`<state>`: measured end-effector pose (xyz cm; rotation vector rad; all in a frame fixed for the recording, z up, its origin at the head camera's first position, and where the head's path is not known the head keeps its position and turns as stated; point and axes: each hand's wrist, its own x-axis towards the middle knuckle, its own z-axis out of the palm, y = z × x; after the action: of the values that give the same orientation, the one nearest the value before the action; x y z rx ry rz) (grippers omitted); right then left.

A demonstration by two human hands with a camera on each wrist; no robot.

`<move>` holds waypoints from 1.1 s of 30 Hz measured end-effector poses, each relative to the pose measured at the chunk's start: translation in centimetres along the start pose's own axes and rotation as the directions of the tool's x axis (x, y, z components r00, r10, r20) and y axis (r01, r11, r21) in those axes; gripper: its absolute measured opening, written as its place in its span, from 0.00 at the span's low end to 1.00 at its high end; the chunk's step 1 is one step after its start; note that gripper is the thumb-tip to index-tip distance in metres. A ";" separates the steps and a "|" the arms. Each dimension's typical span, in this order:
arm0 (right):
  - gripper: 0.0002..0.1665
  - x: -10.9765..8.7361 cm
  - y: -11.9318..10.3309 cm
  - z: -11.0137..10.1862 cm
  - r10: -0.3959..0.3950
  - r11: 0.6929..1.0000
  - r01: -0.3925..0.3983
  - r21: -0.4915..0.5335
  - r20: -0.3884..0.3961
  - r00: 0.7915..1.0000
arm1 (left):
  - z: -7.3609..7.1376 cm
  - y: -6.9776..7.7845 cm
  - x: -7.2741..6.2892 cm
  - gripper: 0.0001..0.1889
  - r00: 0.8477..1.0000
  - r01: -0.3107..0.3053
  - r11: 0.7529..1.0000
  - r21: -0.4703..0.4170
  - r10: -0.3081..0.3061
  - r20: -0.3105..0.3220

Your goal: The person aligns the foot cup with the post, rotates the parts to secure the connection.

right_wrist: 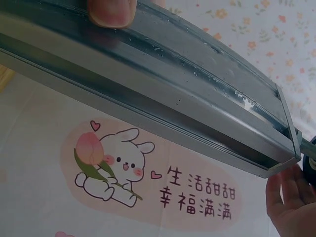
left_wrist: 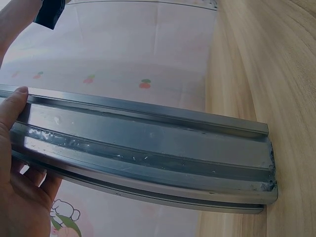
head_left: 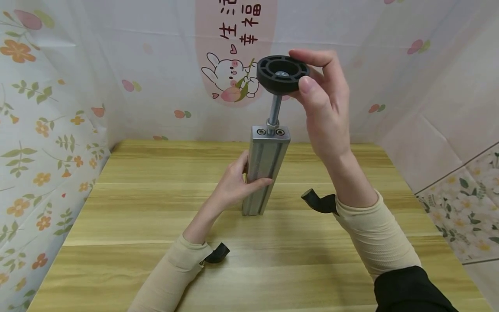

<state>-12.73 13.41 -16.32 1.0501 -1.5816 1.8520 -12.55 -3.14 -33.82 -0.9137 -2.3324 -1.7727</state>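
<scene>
I have the left hand [head_left: 235, 180] closed in a firm grip around the metal profile [head_left: 260, 167]: its thumb lies across the front face and its other fingers go behind. The profile stands almost upright, a little tilted, near the far side of the bench [head_left: 148, 216], and in my left wrist view its lower end meets the wood.

At the top I see an end plate [head_left: 270, 139] with two screws [head_left: 280, 132]. Between these screws a metal rod [head_left: 275, 108] rises, carrying a nut [head_left: 273, 124] near the plate. On the upper end of the rod sits a black disc [head_left: 278, 88], whose hollow side faces upward and shows a bolt head inside.

My right hand [head_left: 325, 102] has its grip on this disc, pinching its right edge between thumb and fingers. Behind the bench hangs a printed cloth [head_left: 156, 65] with a rabbit drawing.
</scene>
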 end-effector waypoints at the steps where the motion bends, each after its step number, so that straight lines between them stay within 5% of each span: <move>1: 0.23 0.0 0.0 0.0 0.005 1.000 -0.005 0.015 -0.002 1.000 | 0.0 0.0 0.0 0.33 1.000 0.002 1.000 0.000 -0.002 -0.001; 19: 0.39 -0.1 0.0 0.3 0.018 0.999 -0.022 -0.028 -0.119 0.993 | 0.1 0.2 -0.1 0.34 0.999 -0.031 1.000 -0.004 0.031 -0.012; 26: 0.18 -0.1 0.0 0.4 0.068 0.994 -0.063 0.084 -0.064 0.996 | 0.0 0.2 -0.1 0.34 1.000 -0.027 1.000 -0.001 0.027 -0.006; 33: 0.21 -0.3 0.2 0.3 0.113 0.983 -0.103 0.149 -0.060 0.992 | 0.0 0.1 -0.1 0.34 1.000 -0.022 1.000 0.005 0.022 -0.005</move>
<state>-12.64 13.12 -16.63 0.9675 -1.5099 2.0811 -12.45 -3.14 -33.74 -0.9301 -2.3135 -1.7579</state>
